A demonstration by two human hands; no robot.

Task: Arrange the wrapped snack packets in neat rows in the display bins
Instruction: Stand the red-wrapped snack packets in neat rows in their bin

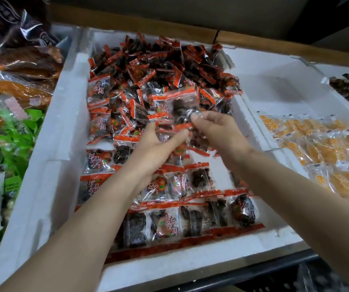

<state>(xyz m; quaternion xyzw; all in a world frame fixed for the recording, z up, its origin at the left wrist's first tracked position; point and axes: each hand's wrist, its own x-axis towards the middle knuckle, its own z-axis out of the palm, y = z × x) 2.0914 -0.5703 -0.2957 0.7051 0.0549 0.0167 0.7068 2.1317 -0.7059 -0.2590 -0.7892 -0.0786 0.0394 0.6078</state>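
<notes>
Directly below the camera, two bare forearms reach over a white foam bin full of small snack packets, clear film with red sealed ends and dark pieces inside. The right hand pinches one packet between thumb and fingertips, holding it above the middle of the bin. The left hand sits just beside it, thumb stretched towards the packet's lower red edge; its fingers are buried among packets, so whether they grip anything cannot be told. A loose heap fills the far half; tidy rows lie along the near edge. The packet looks light, crinkly and probably slippery, so the flat red seals seem the surest places to hold. Yellow packets fill the neighbouring bin.
</notes>
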